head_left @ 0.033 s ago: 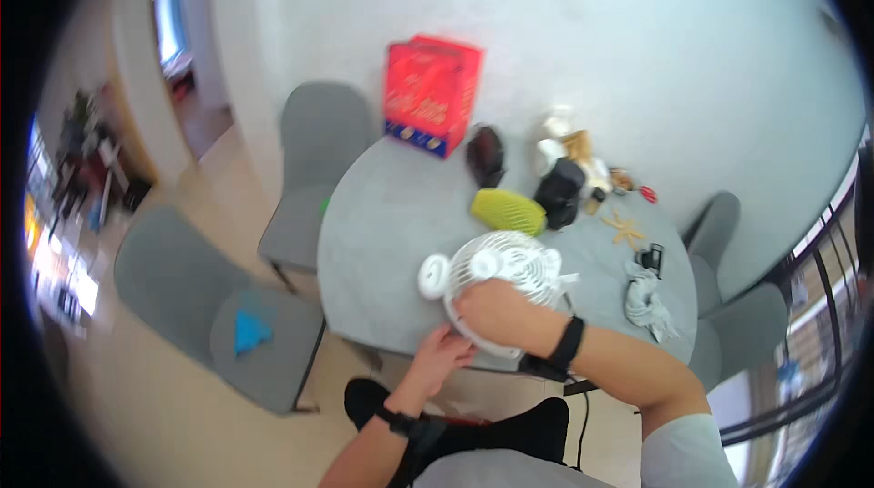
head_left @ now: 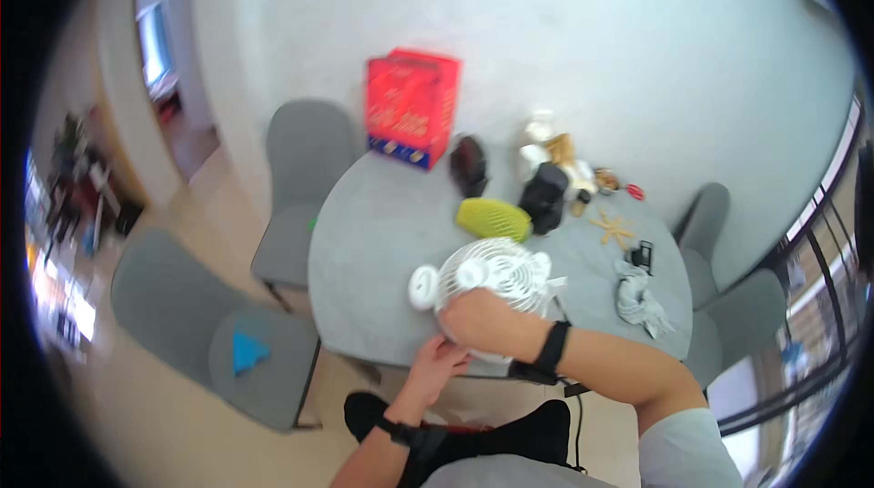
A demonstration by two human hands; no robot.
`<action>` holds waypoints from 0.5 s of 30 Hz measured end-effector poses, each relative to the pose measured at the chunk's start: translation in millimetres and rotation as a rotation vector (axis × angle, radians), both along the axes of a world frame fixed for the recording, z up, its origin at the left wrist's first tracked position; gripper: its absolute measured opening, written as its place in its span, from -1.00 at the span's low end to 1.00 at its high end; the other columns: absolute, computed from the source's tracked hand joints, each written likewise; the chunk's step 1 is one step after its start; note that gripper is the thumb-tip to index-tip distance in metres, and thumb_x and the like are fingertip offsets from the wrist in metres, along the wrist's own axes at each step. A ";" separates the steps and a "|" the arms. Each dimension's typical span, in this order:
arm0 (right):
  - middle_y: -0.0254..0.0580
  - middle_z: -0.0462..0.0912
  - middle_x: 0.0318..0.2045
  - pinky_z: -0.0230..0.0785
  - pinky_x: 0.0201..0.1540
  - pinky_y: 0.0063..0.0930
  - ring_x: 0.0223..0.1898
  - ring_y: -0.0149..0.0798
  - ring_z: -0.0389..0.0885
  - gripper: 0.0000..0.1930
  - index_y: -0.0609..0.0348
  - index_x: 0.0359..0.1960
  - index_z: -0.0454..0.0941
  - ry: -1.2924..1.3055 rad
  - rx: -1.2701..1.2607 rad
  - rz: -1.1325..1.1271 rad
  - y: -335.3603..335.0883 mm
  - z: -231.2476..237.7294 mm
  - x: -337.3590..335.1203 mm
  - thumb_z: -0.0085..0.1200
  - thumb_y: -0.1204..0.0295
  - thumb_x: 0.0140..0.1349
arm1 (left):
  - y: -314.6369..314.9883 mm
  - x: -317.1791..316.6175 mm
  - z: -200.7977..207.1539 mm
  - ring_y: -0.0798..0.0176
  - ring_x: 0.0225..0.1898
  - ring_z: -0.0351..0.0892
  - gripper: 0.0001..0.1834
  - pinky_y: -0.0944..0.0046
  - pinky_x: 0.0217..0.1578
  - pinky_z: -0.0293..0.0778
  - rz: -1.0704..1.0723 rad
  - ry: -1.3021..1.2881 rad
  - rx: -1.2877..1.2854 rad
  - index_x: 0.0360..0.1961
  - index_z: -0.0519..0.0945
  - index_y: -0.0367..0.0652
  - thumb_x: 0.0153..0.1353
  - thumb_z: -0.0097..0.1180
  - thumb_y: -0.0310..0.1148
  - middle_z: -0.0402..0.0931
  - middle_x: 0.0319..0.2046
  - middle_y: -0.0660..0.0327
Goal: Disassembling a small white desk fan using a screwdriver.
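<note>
fingers of both hands at the near rim of a white, round, open-ribbed plastic fan (head_left: pixel 519 260)

the right hand (head_left: pixel 480 317) lies across the fan's near left part, fingers curled down and mostly hidden behind its back; whether they pinch anything cannot be told. the left hand (head_left: pixel 437 370) sits lower, at the near edge of the grey, round-edged counter (head_left: pixel 360 292), fingers partly bent and slightly spread, tips close beneath the right hand; contact or grip there cannot be made out.

the fan is on the counter's near side, a small white disc-shaped piece (head_left: pixel 423 288) at its left. it should be fairly light, stiff overall and smooth enough to slide. its thin ribs may flex or crack, so the solid outer rim, taken from opposite sides, looks the better hold.
</note>
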State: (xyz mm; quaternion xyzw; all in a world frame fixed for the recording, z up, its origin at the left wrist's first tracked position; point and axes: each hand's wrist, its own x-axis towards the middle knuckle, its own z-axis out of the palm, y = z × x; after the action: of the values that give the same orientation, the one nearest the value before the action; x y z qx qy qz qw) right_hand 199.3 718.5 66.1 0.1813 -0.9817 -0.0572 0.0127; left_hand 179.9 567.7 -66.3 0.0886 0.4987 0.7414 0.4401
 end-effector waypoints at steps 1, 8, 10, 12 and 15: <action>0.00 0.70 -0.47 0.61 -0.39 -0.12 -0.38 0.01 0.77 -0.82 0.22 -0.45 0.66 -0.012 0.001 -0.014 -1.1 1.8 1.1 0.20 0.34 0.06 | 6.8 1.9 2.0 0.25 -0.02 0.65 -0.56 0.20 -0.03 0.61 -0.068 0.053 0.014 0.19 0.48 -0.28 0.39 0.27 -0.33 0.62 -0.03 0.17; 0.02 0.71 -0.50 0.59 -0.40 -0.11 -0.42 0.05 0.77 -0.83 0.25 -0.43 0.69 0.050 -0.096 -0.055 5.5 0.6 -11.5 0.21 0.38 0.05 | 20.7 -4.8 3.3 0.31 -0.13 0.64 -0.64 0.23 -0.09 0.60 0.043 0.000 -0.057 0.13 0.54 -0.16 0.39 0.28 -0.32 0.64 -0.08 0.24; 0.01 0.71 -0.51 0.59 -0.41 -0.12 -0.43 0.05 0.77 -0.85 0.24 -0.44 0.69 0.054 -0.102 -0.073 10.4 5.7 -15.3 0.21 0.39 0.06 | 22.5 -8.0 -0.2 0.31 -0.13 0.63 -0.64 0.23 -0.10 0.60 0.041 -0.008 -0.035 0.13 0.54 -0.14 0.39 0.28 -0.29 0.63 -0.06 0.24; -0.01 0.70 -0.56 0.58 -0.44 -0.12 -0.45 0.02 0.76 -0.86 0.23 -0.46 0.67 0.080 -0.065 -0.053 11.1 6.1 -17.4 0.19 0.41 0.06 | 25.4 -7.4 -3.5 0.19 -0.11 0.67 -0.65 0.07 -0.05 0.63 0.070 -0.052 -0.031 0.17 0.49 -0.13 0.42 0.19 -0.32 0.63 -0.05 0.20; -0.02 0.70 -0.57 0.57 -0.47 -0.13 -0.47 0.01 0.76 -0.86 0.23 -0.48 0.67 0.179 0.001 -0.033 12.7 5.8 -20.0 0.19 0.41 0.04 | 27.5 -10.7 -3.8 0.16 -0.09 0.67 -0.67 0.02 -0.04 0.62 0.089 -0.054 0.007 0.17 0.47 -0.12 0.44 0.14 -0.34 0.62 -0.04 0.21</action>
State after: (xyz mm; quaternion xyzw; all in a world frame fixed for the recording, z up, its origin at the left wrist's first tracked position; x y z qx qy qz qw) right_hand 179.3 731.2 71.9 0.1591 -0.9795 -0.0740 0.0991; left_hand 169.2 595.2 -70.1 0.0475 0.4875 0.7642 0.4196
